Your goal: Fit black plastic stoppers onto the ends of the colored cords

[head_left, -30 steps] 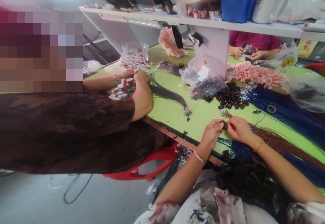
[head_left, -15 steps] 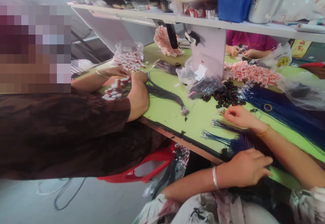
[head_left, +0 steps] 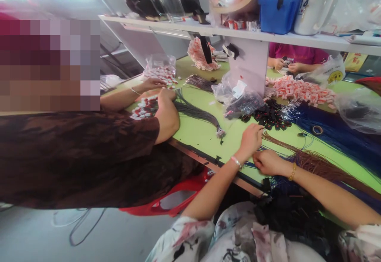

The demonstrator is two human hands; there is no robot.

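Observation:
My left hand (head_left: 251,137) reaches forward over the green table (head_left: 205,133). Its bent fingertips sit at the ends of a brown cord bundle (head_left: 315,165), just short of a pile of small black clips (head_left: 270,115). Whether it holds anything is hidden. My right hand (head_left: 268,162) lies close behind it near the table edge, fingers curled down on thin blue cords (head_left: 279,180). A heap of black pieces with cords (head_left: 291,214) rests on my lap.
A co-worker's arm (head_left: 166,113) on the left rests by red-and-white pieces (head_left: 144,107) and a dark cord bundle (head_left: 199,113). A person in pink (head_left: 297,54) works opposite behind pink-white pieces (head_left: 300,89). Blue cords (head_left: 336,131), tape roll (head_left: 318,129), plastic bag (head_left: 238,95), shelf (head_left: 268,38), red stool (head_left: 166,198).
My left hand rose from my lap and moved forward to the brown cord ends. My right hand drew back from there to the blue cords near the table edge.

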